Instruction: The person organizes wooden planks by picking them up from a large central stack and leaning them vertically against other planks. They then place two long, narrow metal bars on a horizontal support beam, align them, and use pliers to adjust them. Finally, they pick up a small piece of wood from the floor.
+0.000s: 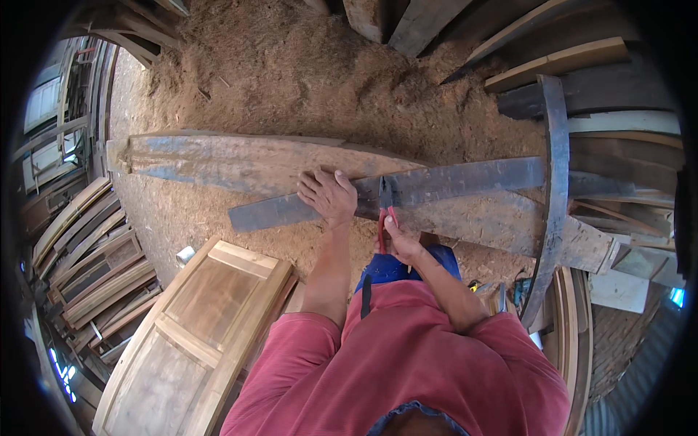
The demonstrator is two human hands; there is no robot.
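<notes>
My right hand (403,243) is wrapped round the red handles of a pair of pliers (385,198). The pliers' dark jaws point away from me and lie over a long, narrow dark board (465,179). Whether they grip anything on it, I cannot tell. My left hand (331,196) rests flat, fingers stretched out, on the dark board to the left of the pliers, its fingertips reaching over the wide worn plank (240,161). That plank lies beneath the dark board, which crosses it at a slant.
Another dark board (556,167) crosses the right end. A panelled wooden door (207,298) leans at my lower left. Stacked timber (91,254) lines the left side, with more boards (618,87) at right. Sawdust (291,80) covers the ground beyond.
</notes>
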